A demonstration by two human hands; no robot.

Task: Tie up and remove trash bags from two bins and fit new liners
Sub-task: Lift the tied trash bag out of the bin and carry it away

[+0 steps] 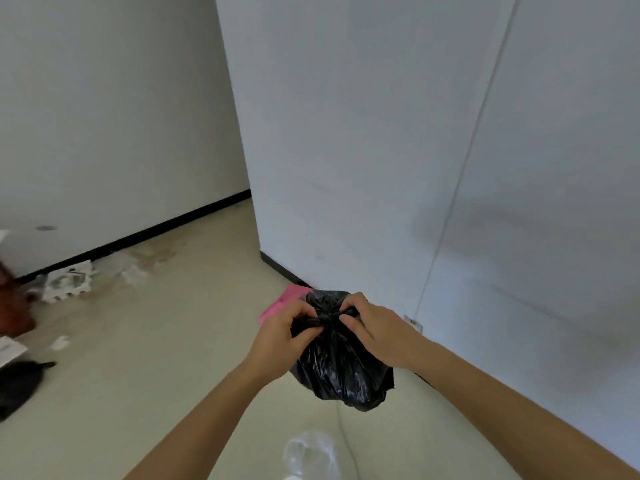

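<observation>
Tying off the bag, lower centre of frame.
My left hand (280,336) and right hand (375,329) pinch the black bag's (341,370) gathered neck; next I'd cinch the knot tight.

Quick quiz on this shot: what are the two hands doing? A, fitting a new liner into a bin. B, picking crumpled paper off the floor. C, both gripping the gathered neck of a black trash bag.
C: the left hand and right hand both pinch the bunched top of the black trash bag.

Trash bag (341,368) — glossy crinkled black plastic; floor (156,358) — smooth, matt.
</observation>
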